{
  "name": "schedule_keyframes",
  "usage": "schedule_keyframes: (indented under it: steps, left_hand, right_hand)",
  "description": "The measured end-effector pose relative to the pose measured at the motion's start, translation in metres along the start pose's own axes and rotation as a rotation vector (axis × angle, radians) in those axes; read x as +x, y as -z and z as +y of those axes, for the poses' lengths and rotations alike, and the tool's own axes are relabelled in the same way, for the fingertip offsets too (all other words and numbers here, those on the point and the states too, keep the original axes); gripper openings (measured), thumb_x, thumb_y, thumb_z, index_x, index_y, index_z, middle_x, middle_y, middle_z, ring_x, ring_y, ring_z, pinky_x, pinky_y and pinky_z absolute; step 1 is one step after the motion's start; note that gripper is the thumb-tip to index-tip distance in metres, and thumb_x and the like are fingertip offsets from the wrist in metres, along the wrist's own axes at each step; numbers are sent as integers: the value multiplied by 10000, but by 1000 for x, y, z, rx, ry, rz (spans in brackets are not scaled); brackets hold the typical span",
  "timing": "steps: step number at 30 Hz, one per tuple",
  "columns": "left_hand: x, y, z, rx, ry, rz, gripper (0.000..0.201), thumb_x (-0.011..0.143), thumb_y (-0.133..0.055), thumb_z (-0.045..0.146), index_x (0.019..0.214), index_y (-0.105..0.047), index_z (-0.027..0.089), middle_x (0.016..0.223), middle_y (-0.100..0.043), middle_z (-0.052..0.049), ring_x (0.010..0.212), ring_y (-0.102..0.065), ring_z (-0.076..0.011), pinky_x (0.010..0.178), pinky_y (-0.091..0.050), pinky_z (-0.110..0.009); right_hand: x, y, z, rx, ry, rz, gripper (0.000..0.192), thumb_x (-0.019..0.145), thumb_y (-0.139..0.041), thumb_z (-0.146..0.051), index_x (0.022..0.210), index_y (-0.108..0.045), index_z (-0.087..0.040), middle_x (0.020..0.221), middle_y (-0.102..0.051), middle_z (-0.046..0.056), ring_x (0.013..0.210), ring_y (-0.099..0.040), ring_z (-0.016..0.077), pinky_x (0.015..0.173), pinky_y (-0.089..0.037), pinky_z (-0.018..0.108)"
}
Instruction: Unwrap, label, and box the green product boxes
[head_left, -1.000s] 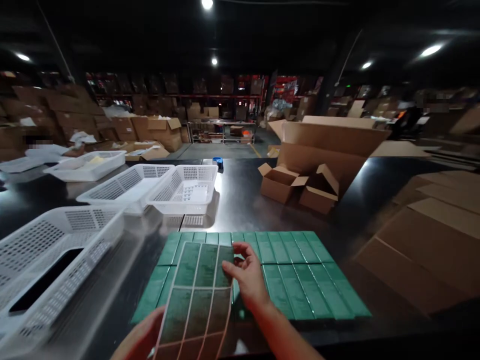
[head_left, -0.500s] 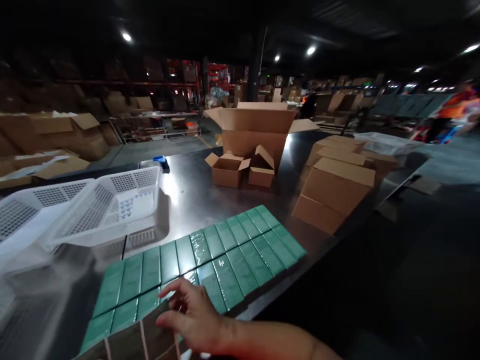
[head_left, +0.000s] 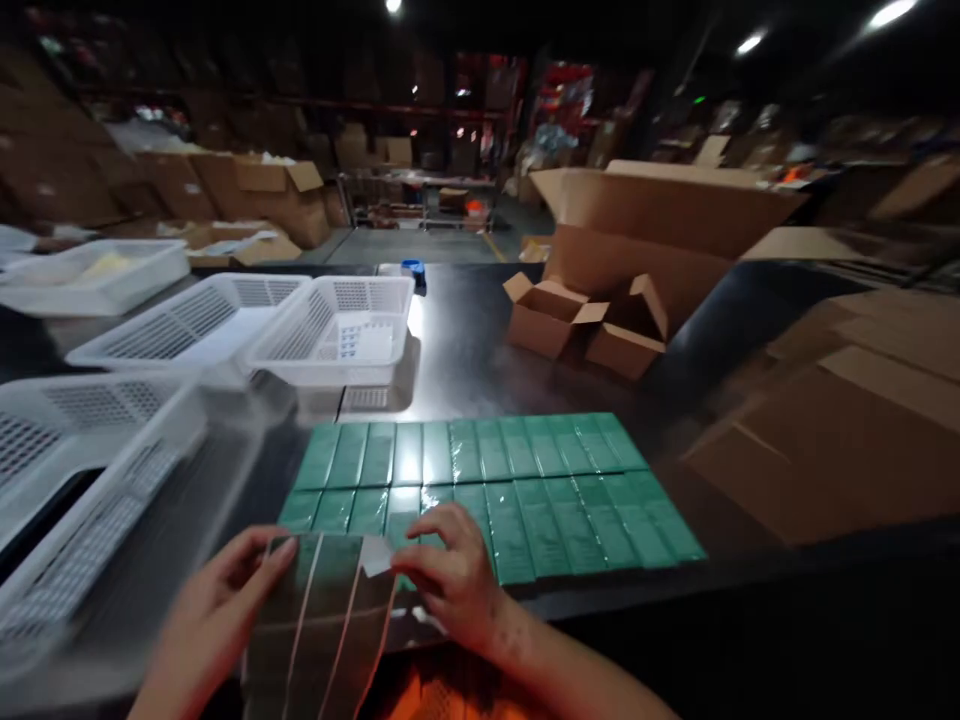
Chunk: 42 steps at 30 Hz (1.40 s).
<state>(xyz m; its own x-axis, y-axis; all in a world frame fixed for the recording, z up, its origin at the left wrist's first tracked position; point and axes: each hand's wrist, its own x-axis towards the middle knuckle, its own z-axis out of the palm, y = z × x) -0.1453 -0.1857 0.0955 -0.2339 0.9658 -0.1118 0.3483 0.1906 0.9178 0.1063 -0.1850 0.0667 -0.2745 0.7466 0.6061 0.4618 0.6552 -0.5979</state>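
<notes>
A worker's two hands hold a dark sheet [head_left: 322,620] of labels at the near edge of a steel bench [head_left: 465,360], its pale dividing lines running away from the body, so the long axis points out across the bench. The left hand [head_left: 217,610] grips the sheet's left edge, fingers curled over the top corner and the grip closed on it. The right hand [head_left: 450,575] sits at the sheet's right top corner, thumb and fingertips pinched together on a small pale tab [head_left: 375,555] that stands lifted off the sheet; that grip too is closed, on the tab rather than on the sheet's body. The tab lies at the tip of the right grip and well to the right of the left one, so the right hand is plainly the nearer to it.

Just beyond both grips, touching the far side of the right hand, lies a block of green shrink-wrapped packs [head_left: 487,470], laid in two rows side by side, each pack's long axis pointing away from the worker and the rows running left to right. The sheet's far edge overlaps or meets the nearest row; which, the blur does not settle.

Left of the left grip sits a white mesh basket [head_left: 90,480], with more white baskets [head_left: 330,335] farther out. Small open cardboard boxes [head_left: 585,325] stand well beyond the right grip, and flat cardboard [head_left: 840,430] lies to its right.
</notes>
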Motion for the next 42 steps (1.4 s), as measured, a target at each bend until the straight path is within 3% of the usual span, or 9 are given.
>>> schedule_keyframes:
  steps: [3, 5, 9, 12, 17, 24, 30, 35, 42]
  left_hand:
    - [17, 13, -1, -64, 53, 55, 481, 570, -815, 610, 799, -690, 206, 625, -622, 24, 569, -577, -151, 494, -443, -224]
    - [32, 26, -6, -100, 84, 59, 421, 589, -819, 540, 796, -689, 196, 649, -639, 19, 579, -571, -141, 507, -437, -220]
    - [47, 37, -9, -138, 191, -68, 189, 661, -723, 328, 745, -675, 166, 645, -682, 5, 570, -594, -146, 509, -439, -229]
    - [44, 17, 6, -58, 173, -82, 135, 678, -540, 287, 608, -593, 185, 502, -608, 10, 484, -550, -158, 485, -416, -261]
    - [42, -35, 36, 319, -300, -257, 336, 746, -497, 351, 447, -488, 197, 442, -432, 28, 473, -411, -116, 526, -317, -266]
    - [87, -71, 35, 263, -19, -465, 454, 847, -563, 579, 925, -718, 159, 619, -629, -6, 616, -543, -161, 588, -358, -277]
    - [101, -93, 28, 354, -39, -534, 361, 844, -536, 485, 653, -583, 182, 559, -520, 27, 558, -440, -130, 566, -305, -268]
    - [105, -104, 26, 425, 25, -530, 356, 852, -518, 462, 646, -599, 183, 564, -545, 15, 551, -441, -140, 568, -297, -279]
    - [112, -107, 26, 549, 58, -552, 334, 842, -559, 410, 587, -576, 195, 538, -540, 16, 550, -454, -144, 581, -304, -284]
  right_hand:
    - [-7, 16, -8, 16, 434, -123, 161, 931, -598, -227, 948, -748, -283, 890, -763, 23, 873, -667, 206, 773, -503, 361]
    - [-7, 37, -13, 197, 520, -255, 154, 922, -622, -243, 973, -746, -318, 914, -770, 4, 885, -684, 195, 816, -526, 354]
    - [14, 88, -10, 424, 242, -226, 236, 950, -586, -311, 1140, -719, -358, 865, -751, 43, 848, -683, 222, 809, -552, 396]
    - [53, 101, 13, 366, -28, -131, 97, 900, -683, -299, 957, -758, -323, 777, -715, 41, 761, -656, 206, 713, -537, 360]
    - [119, 71, 76, 364, -476, -320, 256, 778, -780, -444, 795, -733, -193, 710, -680, 22, 613, -563, 131, 567, -444, 272]
    - [150, 30, 123, 554, -660, -512, 353, 664, -831, -477, 744, -713, -154, 619, -615, -19, 536, -488, 74, 477, -361, 207]
    - [149, 7, 142, 449, -653, -555, 292, 736, -796, -418, 741, -730, -134, 598, -605, -21, 529, -471, 73, 512, -330, 233]
    - [148, -3, 145, 30, -588, -552, 202, 790, -788, -350, 735, -764, -157, 633, -664, 8, 599, -541, 117, 581, -327, 272]
    - [149, -8, 147, -49, -558, -605, 152, 813, -778, -330, 762, -775, -187, 699, -719, 23, 637, -606, 154, 609, -359, 293]
